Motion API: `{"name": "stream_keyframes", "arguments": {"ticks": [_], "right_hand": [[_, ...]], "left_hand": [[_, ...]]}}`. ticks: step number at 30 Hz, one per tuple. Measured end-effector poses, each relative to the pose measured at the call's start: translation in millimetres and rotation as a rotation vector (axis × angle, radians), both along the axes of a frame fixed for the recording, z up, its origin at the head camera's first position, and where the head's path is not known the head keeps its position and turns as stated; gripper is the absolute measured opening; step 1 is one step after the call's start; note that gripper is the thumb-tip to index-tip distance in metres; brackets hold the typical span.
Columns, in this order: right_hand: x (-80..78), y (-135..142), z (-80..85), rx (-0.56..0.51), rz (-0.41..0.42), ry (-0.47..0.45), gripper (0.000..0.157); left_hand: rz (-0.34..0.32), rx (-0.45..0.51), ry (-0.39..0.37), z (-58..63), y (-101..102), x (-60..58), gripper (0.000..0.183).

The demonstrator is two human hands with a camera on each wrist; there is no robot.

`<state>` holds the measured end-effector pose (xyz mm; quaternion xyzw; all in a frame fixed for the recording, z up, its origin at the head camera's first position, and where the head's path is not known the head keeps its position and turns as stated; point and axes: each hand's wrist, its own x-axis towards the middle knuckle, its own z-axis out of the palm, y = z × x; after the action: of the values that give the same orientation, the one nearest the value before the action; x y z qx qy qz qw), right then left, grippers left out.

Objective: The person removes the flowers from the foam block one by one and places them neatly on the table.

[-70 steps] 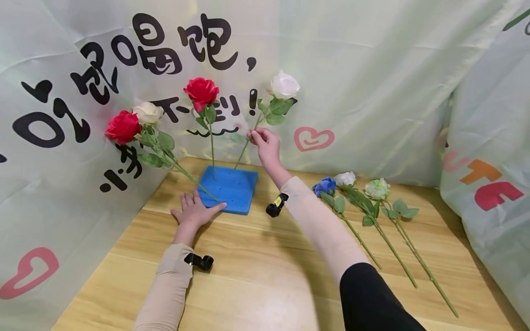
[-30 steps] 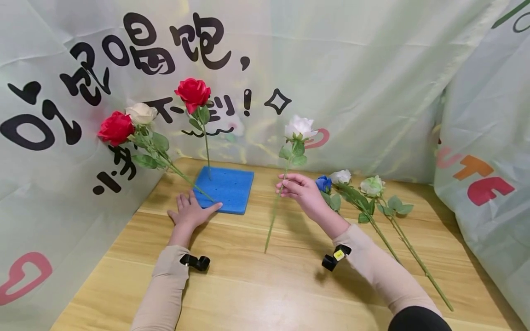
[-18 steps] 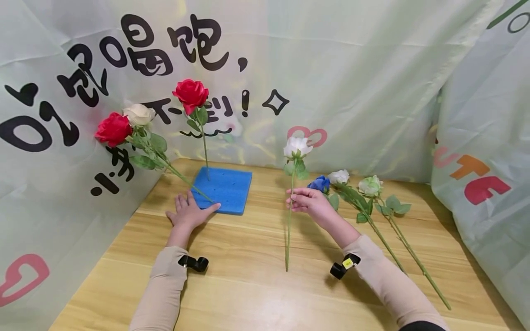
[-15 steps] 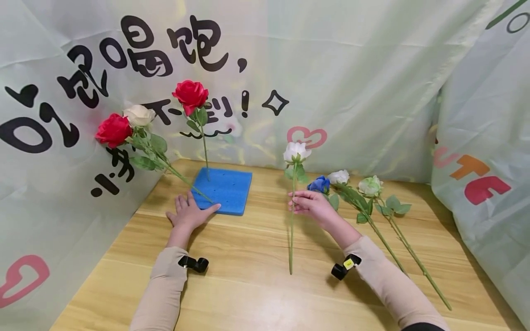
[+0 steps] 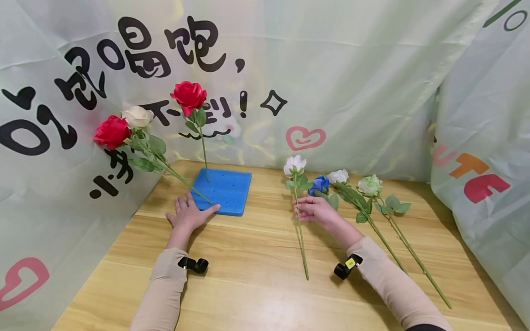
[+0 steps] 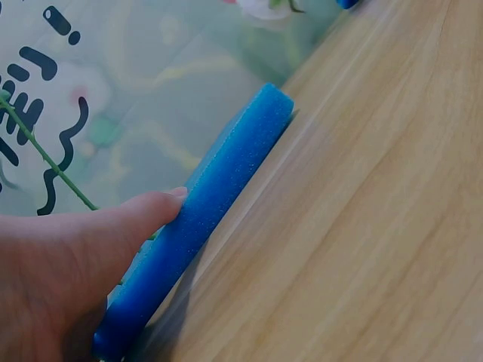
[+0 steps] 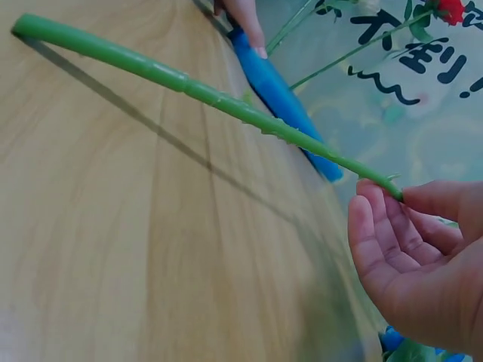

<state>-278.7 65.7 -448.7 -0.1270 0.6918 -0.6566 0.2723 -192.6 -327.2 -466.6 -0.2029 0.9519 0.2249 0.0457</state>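
My right hand [image 5: 319, 214] pinches the green stem of a white artificial rose [image 5: 295, 165] between thumb and fingers. The rose lies at a low slant over the table, bloom toward the back; in the right wrist view its stem [image 7: 226, 104] casts a shadow on the wood. My left hand [image 5: 188, 218] rests with spread fingers at the near left corner of a blue foam board [image 5: 233, 188], its thumb [image 6: 151, 210] pressed on the board's edge. A red rose [image 5: 189, 97] stands upright in the board. Another red rose [image 5: 112, 132] and a cream rose [image 5: 137, 116] lean left from it.
Right of my right hand lie a blue rose [image 5: 319, 185], a second white rose [image 5: 337, 176] and a pale green rose [image 5: 370, 185] on the wooden table [image 5: 248, 285]. A printed cloth [image 5: 352, 92] hangs close behind the table and along both sides.
My right hand has drawn the white rose away from the back of the foam board, carried it right and lowered it, tipping the stem's end toward me. The left hand has stayed at the board.
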Motion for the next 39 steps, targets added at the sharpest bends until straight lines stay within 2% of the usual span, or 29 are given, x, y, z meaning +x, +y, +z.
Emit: {"name": "stream_keyframes", "arguments": {"ticks": [8, 16, 19, 30, 39], "right_hand": [[-9.0, 3.5, -5.6, 0.050, 0.020, -0.049, 0.041], [-20.1, 10.4, -5.4, 0.021, 0.041, -0.198, 0.043], [-22.7, 12.7, -5.7, 0.009, 0.057, -0.221, 0.044], [-21.7, 19.6, -3.6, 0.001, 0.083, -0.251, 0.047], [-18.0, 30.4, 1.7, 0.016, 0.091, -0.189, 0.050]], "left_hand": [[0.002, 0.004, 0.004, -1.5, -1.5, 0.2, 0.129], [0.004, 0.009, 0.011, -2.5, -1.0, -0.3, 0.130], [0.005, 0.012, 0.013, -2.9, -1.1, -0.5, 0.130], [0.005, 0.026, 0.011, -1.8, -0.3, -1.0, 0.130], [0.004, 0.023, 0.004, -1.5, -0.4, -0.8, 0.129]]}}
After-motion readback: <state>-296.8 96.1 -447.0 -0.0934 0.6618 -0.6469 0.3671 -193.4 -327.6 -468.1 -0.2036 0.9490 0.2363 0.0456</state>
